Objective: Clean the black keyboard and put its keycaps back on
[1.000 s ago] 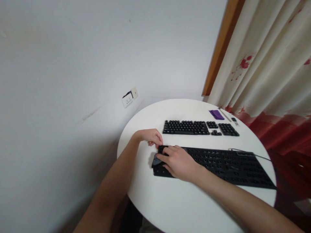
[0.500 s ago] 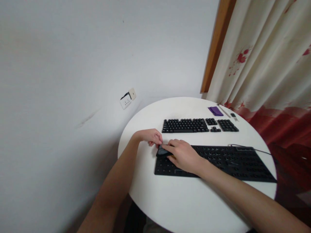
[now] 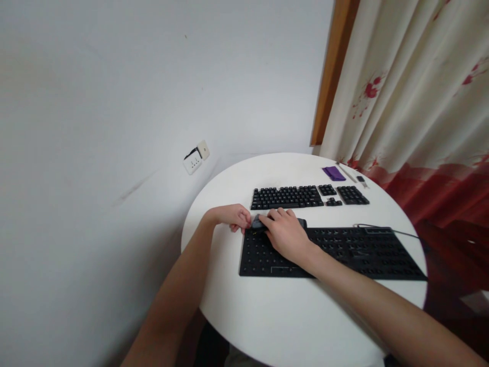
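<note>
A black keyboard [image 3: 344, 252] lies flat on the round white table [image 3: 290, 316], with its cable [image 3: 385, 230] running off to the right. My right hand [image 3: 286, 235] is over the keyboard's far left corner, its fingers pressed together on a dark grey cloth [image 3: 258, 224]. My left hand [image 3: 232, 216] rests on the table beside that corner with its fingers curled in, the fingertips touching the cloth's edge. I cannot see what those fingers hold, if anything. Behind the keyboard, a set of black keycaps [image 3: 290, 197] is laid out in keyboard order.
A purple item [image 3: 333, 173], a thin pale stick [image 3: 347, 173] and a small dark piece [image 3: 361, 179] lie at the table's far right. A wall socket [image 3: 195, 158] sits on the white wall to the left. A red-patterned curtain [image 3: 412, 112] hangs to the right.
My right hand has slid the cloth from the keyboard's near left part up to its far left corner. My left hand has stayed in place. The view has shifted slightly.
</note>
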`<action>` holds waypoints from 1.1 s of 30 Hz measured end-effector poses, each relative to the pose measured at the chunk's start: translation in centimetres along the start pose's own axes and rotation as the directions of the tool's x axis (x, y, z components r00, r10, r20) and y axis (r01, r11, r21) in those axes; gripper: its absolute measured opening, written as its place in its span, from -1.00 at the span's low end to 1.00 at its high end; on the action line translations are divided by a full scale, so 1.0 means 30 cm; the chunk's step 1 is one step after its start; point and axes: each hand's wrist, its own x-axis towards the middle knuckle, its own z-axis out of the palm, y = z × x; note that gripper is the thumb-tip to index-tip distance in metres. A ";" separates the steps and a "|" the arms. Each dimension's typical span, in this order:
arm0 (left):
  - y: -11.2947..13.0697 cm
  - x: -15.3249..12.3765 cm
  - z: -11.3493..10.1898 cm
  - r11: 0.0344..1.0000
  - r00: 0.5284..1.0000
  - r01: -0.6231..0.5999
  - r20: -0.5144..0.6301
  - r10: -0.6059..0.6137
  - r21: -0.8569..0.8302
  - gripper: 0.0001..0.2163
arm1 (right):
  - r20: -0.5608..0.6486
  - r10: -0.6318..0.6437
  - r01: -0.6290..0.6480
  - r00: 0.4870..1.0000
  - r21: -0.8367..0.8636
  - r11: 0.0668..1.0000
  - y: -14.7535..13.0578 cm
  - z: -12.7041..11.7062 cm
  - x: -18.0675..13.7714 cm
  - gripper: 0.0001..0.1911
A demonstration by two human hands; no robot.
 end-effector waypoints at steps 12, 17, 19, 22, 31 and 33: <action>-0.012 0.006 -0.005 1.000 1.000 0.005 0.020 -0.005 0.012 -0.76 | 0.038 -0.061 0.059 0.997 0.047 0.997 0.001 -0.010 -0.008 -0.72; 0.011 -0.003 0.000 1.000 1.000 0.010 0.020 -0.011 0.027 -0.77 | 0.046 0.009 -0.011 0.999 0.044 0.999 -0.049 0.014 -0.014 -0.71; 0.014 -0.005 0.000 1.000 1.000 0.012 0.017 -0.012 0.026 -0.74 | 0.029 0.105 -0.105 0.994 0.014 0.994 -0.059 0.015 -0.015 -0.71; 0.011 -0.007 -0.001 1.000 1.000 -0.001 0.014 0.001 0.019 -0.71 | 0.072 -0.082 0.077 0.994 0.060 0.995 -0.049 -0.002 -0.020 -0.71; 0.016 -0.013 0.001 1.000 1.000 0.023 0.002 -0.023 -0.016 -0.69 | 0.035 -0.176 0.169 0.984 0.144 0.975 -0.051 -0.025 -0.039 -0.67; 0.018 -0.014 0.002 0.999 1.000 0.030 -0.004 -0.030 -0.018 -0.69 | 0.086 -0.314 0.294 0.946 0.190 0.937 -0.049 -0.026 -0.044 -0.68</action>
